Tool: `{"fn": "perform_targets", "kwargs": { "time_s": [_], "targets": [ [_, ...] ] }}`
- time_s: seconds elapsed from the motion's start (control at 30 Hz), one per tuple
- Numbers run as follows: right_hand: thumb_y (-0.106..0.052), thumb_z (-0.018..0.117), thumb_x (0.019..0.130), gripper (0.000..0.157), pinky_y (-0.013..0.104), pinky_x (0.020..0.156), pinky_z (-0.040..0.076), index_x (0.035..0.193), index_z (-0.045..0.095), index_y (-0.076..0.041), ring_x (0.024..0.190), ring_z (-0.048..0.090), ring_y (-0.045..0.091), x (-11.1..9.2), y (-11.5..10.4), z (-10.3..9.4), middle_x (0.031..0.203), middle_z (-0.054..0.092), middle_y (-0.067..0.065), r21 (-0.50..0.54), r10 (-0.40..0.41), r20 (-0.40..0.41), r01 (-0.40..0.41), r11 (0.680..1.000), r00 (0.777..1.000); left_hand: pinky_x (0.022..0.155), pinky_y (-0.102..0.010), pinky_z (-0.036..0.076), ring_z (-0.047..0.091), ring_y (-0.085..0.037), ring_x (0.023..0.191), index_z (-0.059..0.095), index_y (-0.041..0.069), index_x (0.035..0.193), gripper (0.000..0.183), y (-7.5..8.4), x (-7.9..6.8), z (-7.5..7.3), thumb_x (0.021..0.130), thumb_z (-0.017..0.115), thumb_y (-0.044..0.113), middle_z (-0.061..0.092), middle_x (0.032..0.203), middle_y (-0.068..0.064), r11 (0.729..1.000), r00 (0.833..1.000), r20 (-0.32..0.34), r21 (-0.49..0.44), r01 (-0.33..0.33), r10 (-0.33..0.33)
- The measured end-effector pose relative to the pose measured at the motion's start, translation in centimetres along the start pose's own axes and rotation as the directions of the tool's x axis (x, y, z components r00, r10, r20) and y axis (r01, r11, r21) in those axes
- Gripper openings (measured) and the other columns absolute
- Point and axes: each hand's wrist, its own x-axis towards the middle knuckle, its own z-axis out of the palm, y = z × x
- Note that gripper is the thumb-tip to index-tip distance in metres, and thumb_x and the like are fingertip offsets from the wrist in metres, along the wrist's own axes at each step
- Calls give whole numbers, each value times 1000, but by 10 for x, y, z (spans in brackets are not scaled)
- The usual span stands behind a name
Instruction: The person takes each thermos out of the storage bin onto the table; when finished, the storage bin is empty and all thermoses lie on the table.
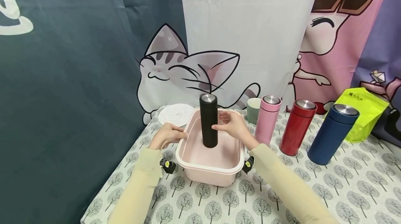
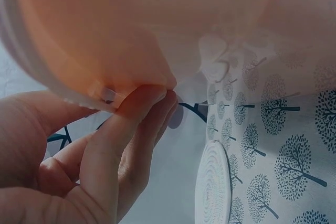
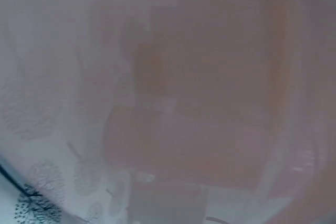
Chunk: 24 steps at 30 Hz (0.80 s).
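Note:
A black thermos flask point(image 1: 209, 123) with a silver-topped lid stands upright inside a pale pink plastic basin point(image 1: 210, 170). At the basin's left side, my left hand point(image 1: 167, 135) pinches the rim; the left wrist view shows the thumb and fingers point(image 2: 144, 103) meeting at the translucent edge. My right hand point(image 1: 233, 125) reaches over the right rim beside the flask. Its thumb lies against the flask's right side, while the fingers are spread apart from the thumb, close to the flask. In the right wrist view the basin wall point(image 3: 220, 77) blurs everything and hides the hand.
Pink point(image 1: 268, 119), red point(image 1: 297, 128) and blue point(image 1: 333, 135) flasks stand to the right. Behind them are a green cup point(image 1: 253, 111) and a lime-green bag point(image 1: 360, 112). A white round woven mat point(image 1: 176, 114) lies behind the basin's left side.

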Motion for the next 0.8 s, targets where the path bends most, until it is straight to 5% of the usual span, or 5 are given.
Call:
{"fn": "perform_targets", "kwargs": {
  "time_s": [0.27,0.6,0.8],
  "targets": [
    [-25,86,76,58,42,103,53,126,63,-5,117,63,32,7,0,10,123,67,15,-19,-66,31,66,998,997,89,-39,61,69,-36,104,65,-10,118,36,0,0,2,86,73,6,64,121,-28,1000,1000,1,-1,-11,11],
    [-26,83,79,67,44,111,46,135,55,-3,128,55,31,15,2,16,133,61,17,27,-56,73,54,998,996,90,-38,60,68,-36,105,62,-11,121,41,-2,2,-1,87,73,8,60,127,-29,1000,1000,18,-1,-3,3],
    [-28,84,78,68,43,106,51,134,54,-5,123,59,29,16,0,16,132,62,15,-19,-38,97,40,999,995,91,-38,60,68,-36,106,61,-13,122,41,-2,3,-1,87,72,6,58,129,-30,999,999,33,-39,-7,9]
  ]
}}
